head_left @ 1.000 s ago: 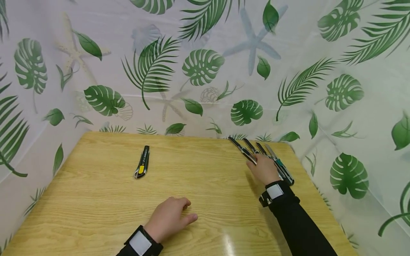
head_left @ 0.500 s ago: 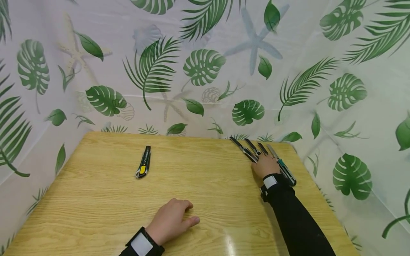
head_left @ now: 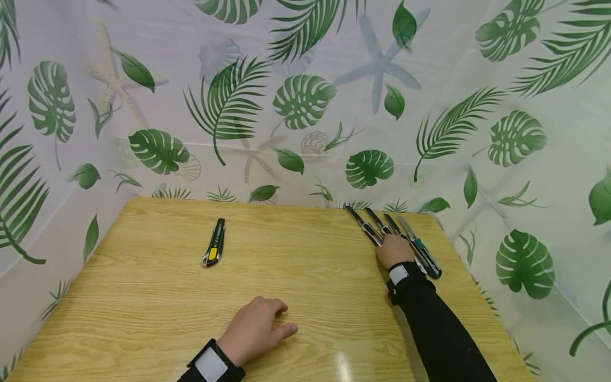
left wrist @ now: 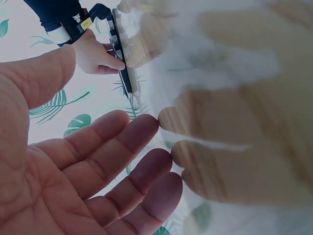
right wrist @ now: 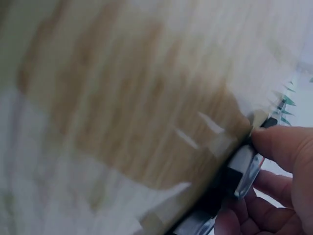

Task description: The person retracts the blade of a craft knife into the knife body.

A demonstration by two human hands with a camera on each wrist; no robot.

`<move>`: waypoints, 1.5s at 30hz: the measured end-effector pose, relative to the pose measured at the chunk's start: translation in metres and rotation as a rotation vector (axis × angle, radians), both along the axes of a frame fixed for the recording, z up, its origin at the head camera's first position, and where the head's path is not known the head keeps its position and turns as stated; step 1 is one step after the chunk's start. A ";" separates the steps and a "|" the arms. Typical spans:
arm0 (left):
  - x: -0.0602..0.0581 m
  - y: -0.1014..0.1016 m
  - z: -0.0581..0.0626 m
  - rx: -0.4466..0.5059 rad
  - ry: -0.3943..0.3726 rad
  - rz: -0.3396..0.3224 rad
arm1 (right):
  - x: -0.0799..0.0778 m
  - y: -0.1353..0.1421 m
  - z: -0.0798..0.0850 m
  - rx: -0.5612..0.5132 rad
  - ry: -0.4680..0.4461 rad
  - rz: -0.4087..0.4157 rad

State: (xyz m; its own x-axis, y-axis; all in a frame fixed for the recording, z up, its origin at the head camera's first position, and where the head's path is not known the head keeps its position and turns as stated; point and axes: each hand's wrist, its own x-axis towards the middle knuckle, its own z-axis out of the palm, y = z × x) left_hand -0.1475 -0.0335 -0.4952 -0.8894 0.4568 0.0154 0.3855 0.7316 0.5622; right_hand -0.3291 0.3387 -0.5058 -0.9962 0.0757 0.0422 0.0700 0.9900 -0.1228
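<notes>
My left hand (head_left: pixel 255 324) lies relaxed over the front middle of the table, fingers loosely spread and holding nothing. Its fingertips meet the shiny tabletop in the left wrist view. At the right rear, my right hand (head_left: pixel 395 250) is among a row of several utility knives, their blades out and pointing to the back edge. It pinches a black and silver utility knife (right wrist: pixel 247 169) between thumb and fingers, low against the table. The leftmost knife (head_left: pixel 363 225) is just left of the hand; one with a teal part (head_left: pixel 419 244) lies to its right.
A lone black utility knife (head_left: pixel 216 241) with a yellow button lies at the rear left of the wooden table (head_left: pixel 296 254). Behind and beside the table hangs a white leaf-print cloth (head_left: pixel 305 143). Both wrists wear black straps.
My right hand stays at the row of knives, its wrist slightly shifted, and the leftmost knife sits a touch closer to the others. The left hand and the lone knife keep their places.
</notes>
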 end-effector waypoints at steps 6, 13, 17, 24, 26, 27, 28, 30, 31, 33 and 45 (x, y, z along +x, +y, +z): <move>0.001 0.000 -0.001 0.012 -0.004 -0.003 | 0.007 -0.005 -0.008 -0.018 0.072 0.068; 0.000 -0.002 -0.001 0.067 -0.032 0.030 | 0.023 -0.030 0.000 -0.210 0.103 0.149; -0.002 -0.004 0.003 0.217 -0.043 0.083 | 0.041 -0.052 0.017 -0.346 0.116 0.229; -0.005 -0.009 0.015 0.547 0.003 0.193 | 0.095 -0.106 0.055 -0.531 0.203 0.424; -0.005 -0.010 0.018 0.646 -0.007 0.223 | 0.112 -0.119 0.061 -0.556 0.219 0.478; -0.005 -0.010 0.020 0.700 -0.018 0.229 | 0.120 -0.125 0.064 -0.569 0.218 0.501; -0.005 -0.011 0.021 0.756 -0.032 0.234 | 0.128 -0.131 0.067 -0.580 0.212 0.524; -0.005 -0.013 0.025 0.878 -0.063 0.230 | 0.143 -0.140 0.071 -0.614 0.177 0.565; -0.005 -0.014 0.027 0.944 -0.085 0.225 | 0.149 -0.144 0.072 -0.631 0.158 0.582; -0.005 -0.016 0.031 1.064 -0.126 0.212 | 0.159 -0.151 0.074 -0.655 0.128 0.614; -0.006 -0.018 0.038 1.396 -0.309 0.226 | 0.178 -0.163 0.071 -0.722 0.033 0.707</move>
